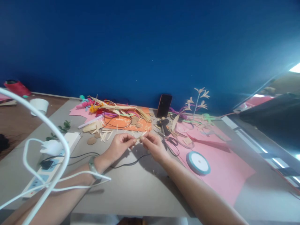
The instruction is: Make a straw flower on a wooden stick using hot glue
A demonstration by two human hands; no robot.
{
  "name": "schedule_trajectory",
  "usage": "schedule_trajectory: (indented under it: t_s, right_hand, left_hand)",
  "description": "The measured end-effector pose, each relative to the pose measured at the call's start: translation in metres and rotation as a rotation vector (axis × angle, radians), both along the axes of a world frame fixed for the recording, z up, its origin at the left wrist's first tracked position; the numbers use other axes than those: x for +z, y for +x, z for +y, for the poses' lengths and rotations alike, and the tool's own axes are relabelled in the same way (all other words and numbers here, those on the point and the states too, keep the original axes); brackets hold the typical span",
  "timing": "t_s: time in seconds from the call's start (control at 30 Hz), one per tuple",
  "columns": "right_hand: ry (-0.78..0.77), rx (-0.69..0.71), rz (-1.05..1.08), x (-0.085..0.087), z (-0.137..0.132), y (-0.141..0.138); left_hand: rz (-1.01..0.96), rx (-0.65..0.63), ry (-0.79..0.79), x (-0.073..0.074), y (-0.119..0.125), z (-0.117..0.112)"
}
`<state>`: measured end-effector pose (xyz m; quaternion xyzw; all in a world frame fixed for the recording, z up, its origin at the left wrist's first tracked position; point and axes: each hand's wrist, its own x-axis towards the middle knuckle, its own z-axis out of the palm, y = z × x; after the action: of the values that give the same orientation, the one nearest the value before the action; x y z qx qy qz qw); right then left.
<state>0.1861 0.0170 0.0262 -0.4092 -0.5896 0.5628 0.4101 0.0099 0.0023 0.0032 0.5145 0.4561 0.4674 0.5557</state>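
Observation:
Both my hands meet over the middle of the grey table [131, 190]. My left hand [120, 145] and my right hand [153, 147] are closed in pinches on the two ends of a thin pale straw strip [141, 136], held just above the tabletop. A bracelet sits on my left wrist. Behind the hands lies an orange paper sheet [122, 122] strewn with straw pieces, cardboard discs and coloured pipe cleaners. Black scissors [170, 142] lie just right of my right hand.
A roll of teal ribbon [198, 162] rests on a pink paper sheet [225, 172] at the right. A dark phone [164, 105] leans on the blue wall beside a straw plant figure [198, 101]. A white power strip [53, 159] and white cables occupy the left.

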Motion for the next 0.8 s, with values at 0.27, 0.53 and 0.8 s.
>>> schedule_trajectory:
  t_s: [0.27,0.53,0.8]
  right_hand:
    - [-0.008,0.056,-0.006,0.0048,0.0017,0.0038]
    - [-0.013,0.061,-0.008,0.0051,0.0015,0.0024]
    - [0.015,0.008,0.001,0.0023,0.0012,0.0035]
  left_hand:
    - [0.065,0.009,0.039,0.0046,0.0001,-0.0012]
    - [0.02,-0.024,0.024,0.0044,0.0002,-0.0012]
    - [-0.097,-0.059,-0.042,0.0023,0.0007,-0.0014]
